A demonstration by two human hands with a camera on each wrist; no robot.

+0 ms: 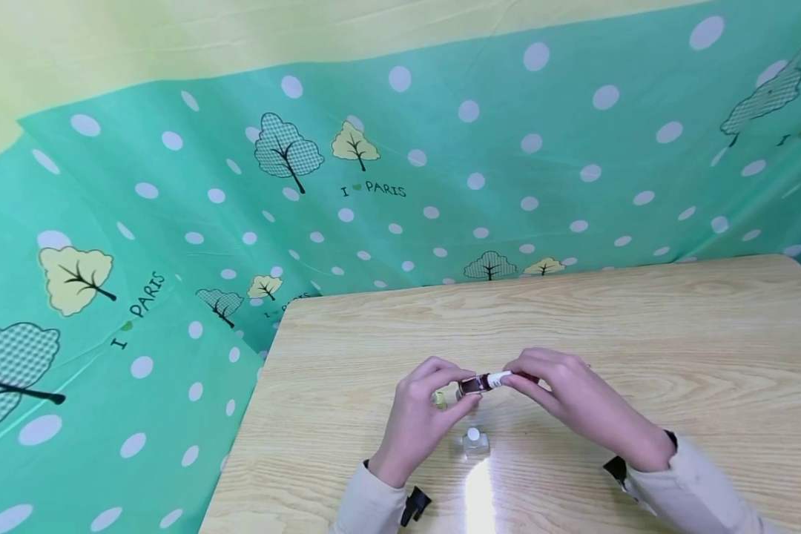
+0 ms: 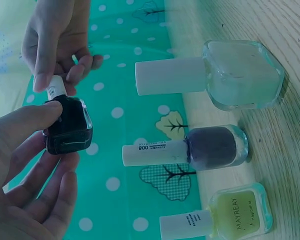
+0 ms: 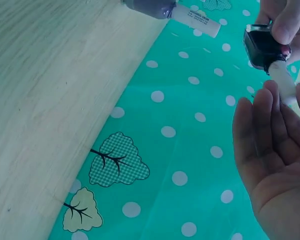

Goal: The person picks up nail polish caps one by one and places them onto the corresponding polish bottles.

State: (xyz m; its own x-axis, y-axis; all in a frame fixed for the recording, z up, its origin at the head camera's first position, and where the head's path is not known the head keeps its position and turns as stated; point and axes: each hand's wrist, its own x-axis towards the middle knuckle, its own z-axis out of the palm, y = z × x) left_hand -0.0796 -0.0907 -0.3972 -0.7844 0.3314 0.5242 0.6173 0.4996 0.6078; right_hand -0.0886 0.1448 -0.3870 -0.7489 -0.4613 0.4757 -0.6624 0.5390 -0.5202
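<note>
My left hand (image 1: 419,411) holds a dark nail polish bottle (image 2: 70,125) by its glass body, thumb on one side and fingers on the other. The bottle is tilted above the table, its white cap (image 1: 499,378) toward the right. My right hand (image 1: 564,386) pinches that cap between thumb and fingers. Three more nail polish bottles stand upright by the left hand: a clear whitish one (image 2: 245,75), a greyish purple one (image 2: 212,150) and a yellow-green one (image 2: 240,212). In the head view, the left hand partly hides the yellow-green bottle.
The bottles stand on a light wood-grain table (image 1: 674,334). Behind it and to the left hangs a green curtain (image 1: 440,148) with white dots and printed trees. A bright light reflection lies on the tabletop in front of the clear bottle.
</note>
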